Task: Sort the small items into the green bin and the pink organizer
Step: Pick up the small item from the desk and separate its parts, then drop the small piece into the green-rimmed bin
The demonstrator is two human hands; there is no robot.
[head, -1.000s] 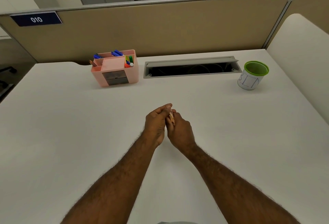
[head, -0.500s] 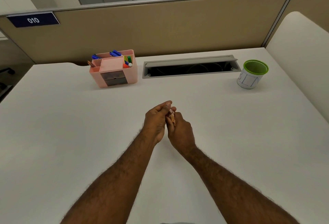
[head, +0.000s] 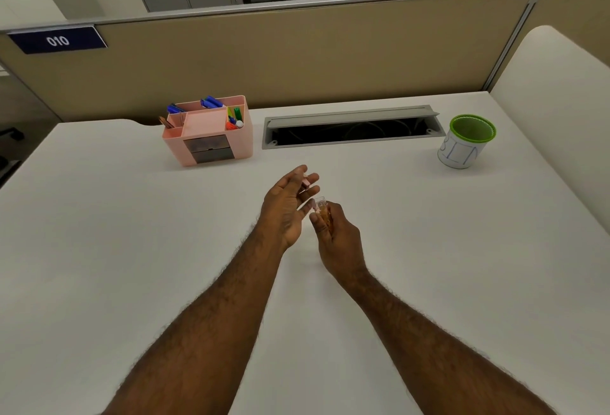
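My right hand (head: 340, 239) grips a small clear tube (head: 322, 210) with orange-brown contents, held upright over the middle of the desk. My left hand (head: 285, 206) is just to its left, fingers spread, with a small pink piece (head: 306, 183), which looks like a cap, pinched at the fingertips. The pink organizer (head: 237, 147) stands at the back left, with blue pens, markers and two dark drawers. At the back right stands the green-rimmed bin (head: 462, 157), white-sided, with nothing visible inside.
An open grey cable tray (head: 350, 142) is set into the white desk (head: 132, 249) between organizer and bin. A tan partition (head: 297, 58) closes off the back. A white rounded panel (head: 554, 91) rises along the right edge.
My hands were pressed together around the tube. The left hand has now pulled away up and to the left with the pink piece, leaving the tube's open top showing in the right hand.
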